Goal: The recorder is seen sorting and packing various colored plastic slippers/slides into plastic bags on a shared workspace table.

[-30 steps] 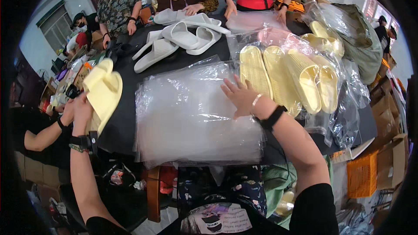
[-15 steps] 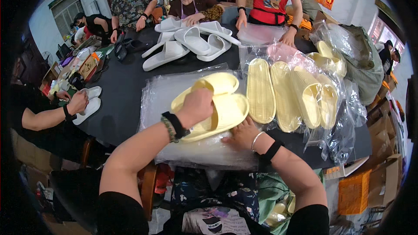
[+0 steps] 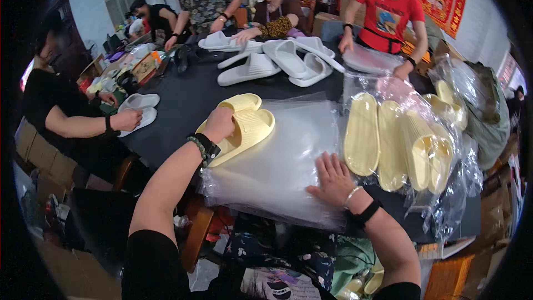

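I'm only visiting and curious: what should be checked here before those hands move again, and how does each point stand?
1. Left hand has hold of the pair of yellow slippers: ok.
2. Right hand lies spread on the stack of clear bags: ok.
3. Stack edges lined up: not ok, they look uneven along the near side.
4. Held pair apart from the bagged yellow slippers: ok.
5. Top bag's opening located: cannot tell.

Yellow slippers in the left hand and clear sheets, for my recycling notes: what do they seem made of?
Held slippers: probably moulded foam or soft plastic; matte, with ribbed straps. Clear sheets: likely thin plastic film; glossy, translucent, with pale reflections.
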`<state>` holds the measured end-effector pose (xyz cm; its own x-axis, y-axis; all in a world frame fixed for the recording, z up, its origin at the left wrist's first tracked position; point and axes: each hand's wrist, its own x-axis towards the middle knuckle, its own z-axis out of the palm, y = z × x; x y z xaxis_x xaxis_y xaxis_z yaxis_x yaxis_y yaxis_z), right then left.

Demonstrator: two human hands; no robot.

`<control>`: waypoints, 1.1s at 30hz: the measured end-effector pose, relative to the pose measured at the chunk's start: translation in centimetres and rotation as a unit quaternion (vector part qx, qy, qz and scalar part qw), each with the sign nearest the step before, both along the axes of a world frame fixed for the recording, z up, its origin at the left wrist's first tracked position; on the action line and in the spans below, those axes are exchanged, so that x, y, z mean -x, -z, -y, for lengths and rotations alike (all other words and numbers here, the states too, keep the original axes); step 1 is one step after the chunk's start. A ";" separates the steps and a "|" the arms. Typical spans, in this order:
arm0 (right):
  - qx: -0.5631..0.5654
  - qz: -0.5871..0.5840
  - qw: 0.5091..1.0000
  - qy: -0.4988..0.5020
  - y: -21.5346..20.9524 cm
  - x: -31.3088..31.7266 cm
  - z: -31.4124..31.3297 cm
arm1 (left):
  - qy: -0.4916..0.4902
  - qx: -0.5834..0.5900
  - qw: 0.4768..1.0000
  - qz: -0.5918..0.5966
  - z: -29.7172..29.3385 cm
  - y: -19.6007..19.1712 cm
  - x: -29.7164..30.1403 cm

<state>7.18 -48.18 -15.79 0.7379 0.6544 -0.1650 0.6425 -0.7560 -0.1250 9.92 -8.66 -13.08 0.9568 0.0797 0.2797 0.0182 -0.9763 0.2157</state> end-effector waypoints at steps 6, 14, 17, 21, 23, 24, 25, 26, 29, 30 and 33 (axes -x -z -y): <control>0.031 0.004 1.000 -0.001 0.3 0.2 -0.1 | -0.052 -0.155 0.986 0.045 -11.8 -3.7 -2.5; -0.001 -0.002 1.000 0.003 0.5 -0.3 -0.1 | -0.144 -0.182 0.958 0.167 -17.1 -7.8 -3.2; -0.004 0.003 1.000 0.008 0.2 -0.3 0.5 | 0.045 -0.058 0.984 0.163 -6.8 -4.1 -1.6; -0.043 0.019 0.999 -0.008 0.6 -0.2 1.0 | 0.192 -0.020 0.979 0.062 8.2 -1.0 5.3; -0.040 0.019 0.999 -0.026 -0.2 -0.2 0.7 | 0.221 -0.008 0.975 -0.033 11.9 0.2 7.9; -0.035 0.018 0.997 -0.061 -0.8 -0.3 0.6 | 0.232 0.011 0.968 -0.100 12.8 0.8 8.5; -0.045 -0.001 0.996 -0.078 -1.7 -0.4 1.0 | 0.244 0.012 0.965 -0.096 13.5 1.2 8.8; -0.041 0.002 0.997 -0.067 -2.7 -0.6 1.9 | 0.241 -0.018 0.967 -0.085 14.1 1.5 9.1; -0.105 0.188 0.976 -0.040 -8.2 0.3 5.2 | 0.260 -0.027 0.961 -0.084 14.5 1.5 8.7; -0.091 0.272 0.958 0.008 -11.3 1.8 6.4 | 0.269 -0.012 0.958 -0.095 14.0 1.5 8.6; 0.057 0.343 0.925 0.154 -16.0 5.3 10.9 | 0.275 -0.010 0.958 -0.081 13.8 1.8 8.6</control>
<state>1.91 -59.05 0.24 0.8433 0.4029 0.3556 0.2936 -0.8996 0.3232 1.32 -22.50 -14.85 0.8839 -0.4522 0.1196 -0.4677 -0.8520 0.2354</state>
